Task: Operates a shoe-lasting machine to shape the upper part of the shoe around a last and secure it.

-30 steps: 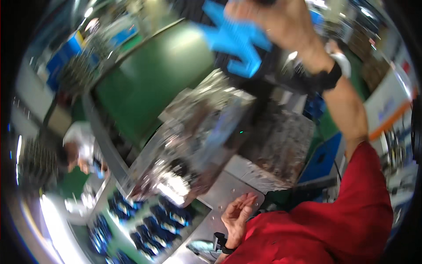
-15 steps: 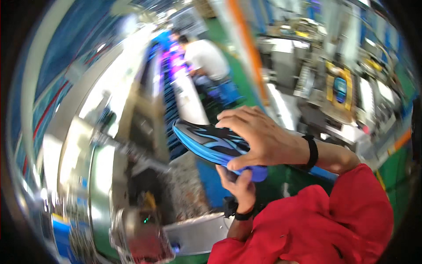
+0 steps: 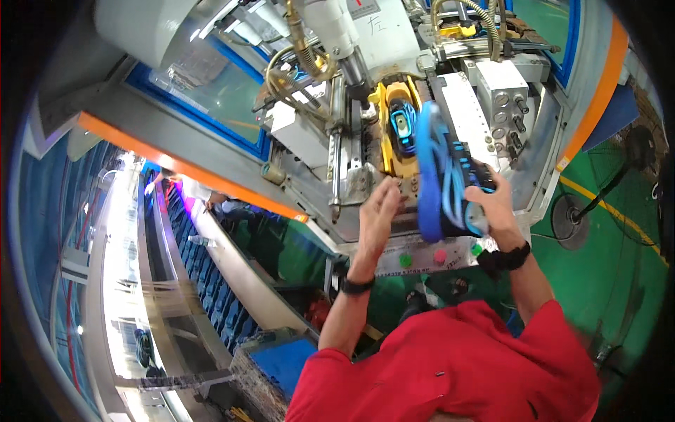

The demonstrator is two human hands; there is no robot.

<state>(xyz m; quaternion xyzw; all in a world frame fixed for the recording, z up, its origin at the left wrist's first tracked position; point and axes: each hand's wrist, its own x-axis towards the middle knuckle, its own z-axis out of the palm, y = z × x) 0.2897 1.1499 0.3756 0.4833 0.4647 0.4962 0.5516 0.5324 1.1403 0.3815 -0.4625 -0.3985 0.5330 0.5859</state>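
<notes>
A blue and black sports shoe stands on end in front of the machine, its blue sole turned to the left. My right hand is wrapped round the shoe's lower, dark end. To the left of the sole is my left hand, apart from the shoe, its fingers stretched out and slightly blurred, with nothing in them. Just beyond, a second blue shoe sits between the yellow pads of the machine. The held shoe partly covers that station's right side.
Metal cylinders and a white valve block flank the station. Green and pink buttons are on the near panel. An orange-edged frame borders the machine. A conveyor runs at left; a floor fan stands at right.
My view has turned from the conveyor to the machine. The shoe, earlier between both hands, is now upright in my right hand alone; my left hand has let go.
</notes>
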